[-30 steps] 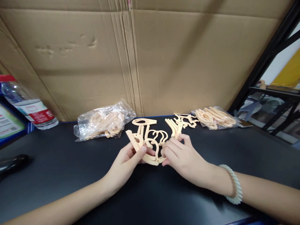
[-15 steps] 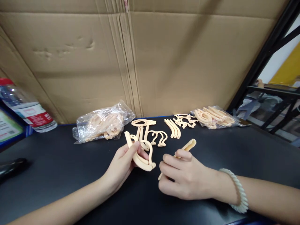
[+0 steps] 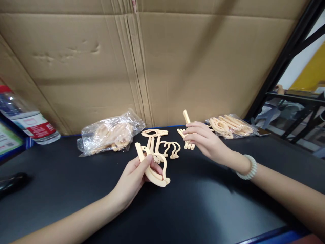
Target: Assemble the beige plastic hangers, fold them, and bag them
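My left hand (image 3: 130,181) is closed on a cream plastic folding hanger (image 3: 155,178), its curved hook loop facing right. Over the row of loose parts at the back, my right hand (image 3: 209,140) grips a hanger arm (image 3: 186,117) that points up from its fingers. Partly hidden under that hand are several curved hanger arms (image 3: 189,146) lying side by side. Between the hands, hanger hooks (image 3: 174,149) rest on the black table with two straight-looking arms (image 3: 151,144) and a narrow oval hanger piece (image 3: 154,132) behind them.
Clear plastic bags of hanger parts lie at the back left (image 3: 111,134) and back right (image 3: 232,125). A water bottle (image 3: 38,127) stands far left, near a dark glossy object (image 3: 14,183). Tall cardboard (image 3: 203,61) borders the table's back, beside a black metal frame (image 3: 284,67).
My right hand has moved up and away to the back with its hanger arm, which now points upward. My left hand keeps its hold on the hanger, nearly still.
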The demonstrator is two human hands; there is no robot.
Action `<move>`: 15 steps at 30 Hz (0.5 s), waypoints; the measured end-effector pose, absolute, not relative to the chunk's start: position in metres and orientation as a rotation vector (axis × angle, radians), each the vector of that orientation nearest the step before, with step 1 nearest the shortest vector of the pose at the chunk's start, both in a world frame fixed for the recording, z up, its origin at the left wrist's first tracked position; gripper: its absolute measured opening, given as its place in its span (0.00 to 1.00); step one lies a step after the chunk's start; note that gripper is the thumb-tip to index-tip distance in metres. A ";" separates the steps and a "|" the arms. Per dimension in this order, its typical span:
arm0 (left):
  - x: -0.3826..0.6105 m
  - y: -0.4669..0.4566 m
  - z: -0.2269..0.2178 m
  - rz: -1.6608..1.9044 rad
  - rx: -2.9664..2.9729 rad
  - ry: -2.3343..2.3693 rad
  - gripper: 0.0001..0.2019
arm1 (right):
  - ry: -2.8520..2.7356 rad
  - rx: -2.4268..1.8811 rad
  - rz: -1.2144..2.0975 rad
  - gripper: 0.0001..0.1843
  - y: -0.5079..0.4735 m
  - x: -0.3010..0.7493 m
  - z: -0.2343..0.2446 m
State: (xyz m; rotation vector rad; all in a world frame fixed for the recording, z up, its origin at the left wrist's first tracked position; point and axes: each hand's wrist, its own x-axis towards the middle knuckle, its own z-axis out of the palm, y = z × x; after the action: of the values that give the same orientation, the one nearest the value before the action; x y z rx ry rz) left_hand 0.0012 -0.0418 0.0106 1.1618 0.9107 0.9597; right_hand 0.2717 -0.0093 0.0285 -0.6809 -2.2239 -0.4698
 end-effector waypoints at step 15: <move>0.003 -0.042 0.012 0.892 1.244 0.910 0.20 | -2.490 -0.821 -0.221 0.24 -0.008 0.260 0.005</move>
State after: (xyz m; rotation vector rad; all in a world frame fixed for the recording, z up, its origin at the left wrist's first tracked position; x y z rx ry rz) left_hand 0.0028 -0.0423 0.0124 1.2443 0.9097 0.8923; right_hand 0.2595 -0.0085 0.0052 -0.8212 -2.4898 -0.2208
